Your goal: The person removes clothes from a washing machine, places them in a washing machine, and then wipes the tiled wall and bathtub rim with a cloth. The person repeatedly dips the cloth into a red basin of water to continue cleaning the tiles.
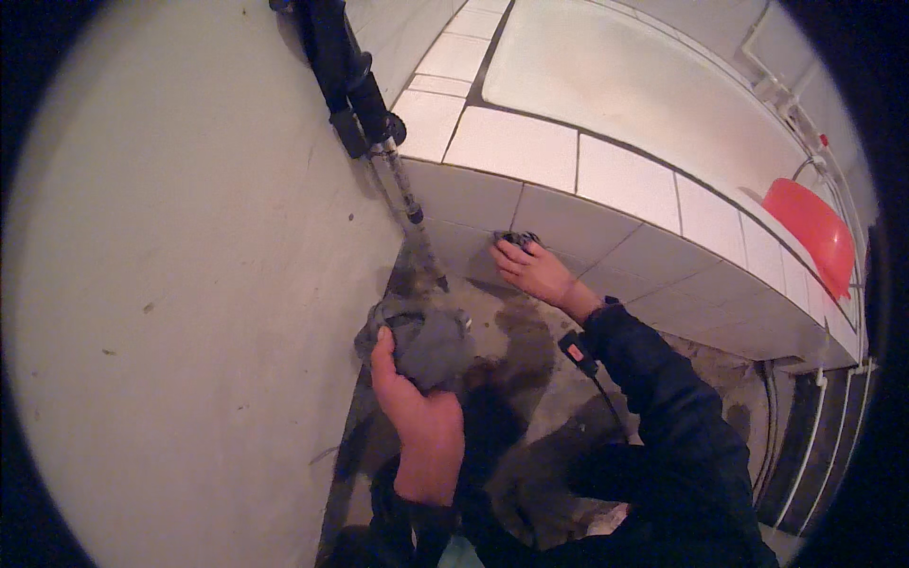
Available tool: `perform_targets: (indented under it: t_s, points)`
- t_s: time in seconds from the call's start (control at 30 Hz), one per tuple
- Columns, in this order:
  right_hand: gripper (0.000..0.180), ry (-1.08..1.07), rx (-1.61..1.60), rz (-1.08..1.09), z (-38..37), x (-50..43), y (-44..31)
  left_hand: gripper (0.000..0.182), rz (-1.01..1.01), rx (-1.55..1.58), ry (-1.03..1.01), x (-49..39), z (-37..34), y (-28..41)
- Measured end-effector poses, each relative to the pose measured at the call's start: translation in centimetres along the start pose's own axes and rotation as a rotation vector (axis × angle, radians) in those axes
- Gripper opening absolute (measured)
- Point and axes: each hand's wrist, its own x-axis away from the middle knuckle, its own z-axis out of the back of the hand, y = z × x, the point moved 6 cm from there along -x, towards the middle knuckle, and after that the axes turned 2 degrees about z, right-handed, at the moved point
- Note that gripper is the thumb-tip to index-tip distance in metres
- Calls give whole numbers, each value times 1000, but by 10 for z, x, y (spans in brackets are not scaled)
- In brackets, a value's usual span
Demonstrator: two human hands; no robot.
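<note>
My left hand point(424, 429) is closed around a bundle of grey cloth point(433, 348), low down beside the pale wall. The thumb lies over the cloth's near side, and the other fingers are hidden. Up and to the right, my right hand point(532, 275) has its fingers bent over a small dark object point(524, 237) at the grey tiled side point(582, 213) of a bath surround. Most of that object is covered, so its kind is unclear.
Dark poles with metal lower sections point(387, 160) lean in the corner by the wall point(199, 284). A black device with a cable point(579, 353) lies near my right forearm. White tiles point(518, 145) edge the bathtub point(639, 78); a red plastic basin point(813, 227) and pipes point(785, 106) are on the right.
</note>
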Motion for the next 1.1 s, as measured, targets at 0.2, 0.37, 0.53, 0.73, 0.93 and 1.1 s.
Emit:
perform_targets:
  t_s: [0.2, 0.37, 0.53, 0.73, 0.93, 1.1]
  points:
    - [19, -362, -233, -35, -52, 86, -40, 31, -7, -55, -11, -2, 4, -2]
    - [13, -409, -389, -107, -21, 44, -12, 31, 41, -8, -38, 3, -2, -4]
    - [29, 219, -308, -87, 67, -63, 53, 33, -42, -71, -18, 7, -2, 0]
    - [36, 321, -184, -80, 54, -88, 41, 34, 50, -74, -30, 3, -5, -1]
    - [27, 34, -197, 15, -47, -41, -33, 36, 9, -189, -16, 6, -5, -1]
    - [27, -15, -216, 44, -117, -8, -74, 34, 29, -187, -10, -4, -6, -8]
